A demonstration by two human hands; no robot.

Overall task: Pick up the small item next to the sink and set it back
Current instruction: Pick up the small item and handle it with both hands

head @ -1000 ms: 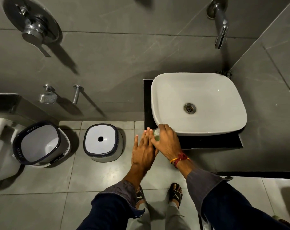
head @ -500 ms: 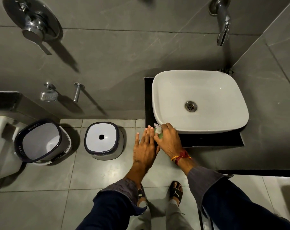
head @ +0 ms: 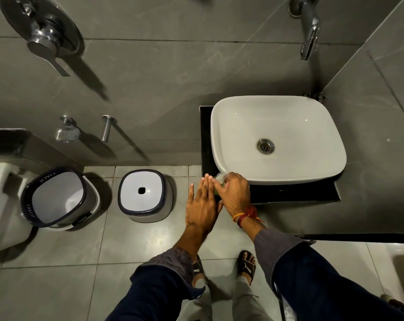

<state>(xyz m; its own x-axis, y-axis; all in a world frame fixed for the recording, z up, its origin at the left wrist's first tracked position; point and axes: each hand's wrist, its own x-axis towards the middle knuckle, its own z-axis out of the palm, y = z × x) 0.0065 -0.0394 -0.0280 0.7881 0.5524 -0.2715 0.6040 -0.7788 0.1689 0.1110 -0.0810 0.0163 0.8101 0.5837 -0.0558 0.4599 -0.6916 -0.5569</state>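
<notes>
Right hand point(head: 234, 194) fingers curled around small clear bottle point(head: 220, 176), at front-left corner of sink point(head: 277, 112), over dark counter. Left hand point(head: 202, 206) flat, fingers straight together, touching right hand.

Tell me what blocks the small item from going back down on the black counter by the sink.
Nothing visible does. The right hand grips the small pale clear item at the white basin's front-left corner, over the black counter. The open left hand sits beside it.
</notes>
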